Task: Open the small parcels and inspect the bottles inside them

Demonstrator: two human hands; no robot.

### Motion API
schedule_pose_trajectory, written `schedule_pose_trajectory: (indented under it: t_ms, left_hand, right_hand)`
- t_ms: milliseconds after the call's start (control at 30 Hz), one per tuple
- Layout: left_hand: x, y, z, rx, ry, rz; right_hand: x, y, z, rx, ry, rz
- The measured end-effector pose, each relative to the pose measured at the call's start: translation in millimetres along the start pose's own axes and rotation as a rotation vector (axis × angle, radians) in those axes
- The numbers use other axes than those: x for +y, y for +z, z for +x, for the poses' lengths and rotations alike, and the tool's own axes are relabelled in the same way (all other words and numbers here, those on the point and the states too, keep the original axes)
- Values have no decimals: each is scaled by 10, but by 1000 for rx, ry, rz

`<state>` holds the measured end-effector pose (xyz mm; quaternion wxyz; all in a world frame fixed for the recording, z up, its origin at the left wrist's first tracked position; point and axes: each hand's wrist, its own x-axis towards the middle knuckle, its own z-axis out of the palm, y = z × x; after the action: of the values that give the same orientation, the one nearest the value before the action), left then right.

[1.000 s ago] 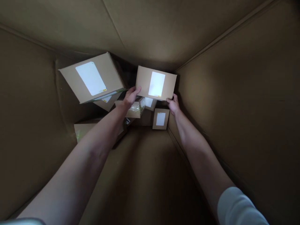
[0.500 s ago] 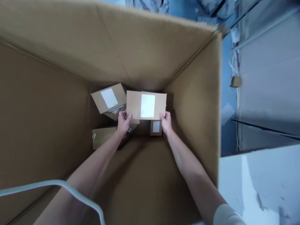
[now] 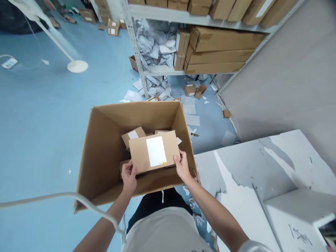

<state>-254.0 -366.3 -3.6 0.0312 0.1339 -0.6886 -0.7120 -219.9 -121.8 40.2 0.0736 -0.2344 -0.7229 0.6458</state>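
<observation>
Between my two hands is a small brown cardboard box with a white label on its top face. My left hand grips its lower left corner, thumb on top. At the lower right corner my right hand is closed on it the same way. The box is over the opening of a large open carton, slightly tilted. Inside the carton lie several smaller boxes, among them a labelled one; the held box partly hides them.
A metal shelf with long boxes and plastic-wrapped goods stands ahead. White panels lie to the right. Paper scraps and a cutter knife are on the blue floor. A white stand base is at left; a white cable crosses the lower left.
Both hands have lifted the box from deep inside the carton up towards me. My head has drawn back, so the carton's outside, the floor and the shelf now show.
</observation>
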Motion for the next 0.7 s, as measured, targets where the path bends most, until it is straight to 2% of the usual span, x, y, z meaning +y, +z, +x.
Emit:
schedule_pose_trajectory:
  t_ms: [167,367,533,700]
  left_hand:
    - [294,-271,-383,25,-14,-72]
    - [416,-369,-475,-74,11,-63]
    - [477,-260,-481,-199,47,-35]
    - [486,82,-565,-356,62,49]
  right_hand:
    - [-249,-37,-679,53,5,18]
    - [-226,-39,-1014,136,-5,37]
    - [-146,-164,-1128,224,-5,28]
    - [7,-442,-1349,418,-12,63]
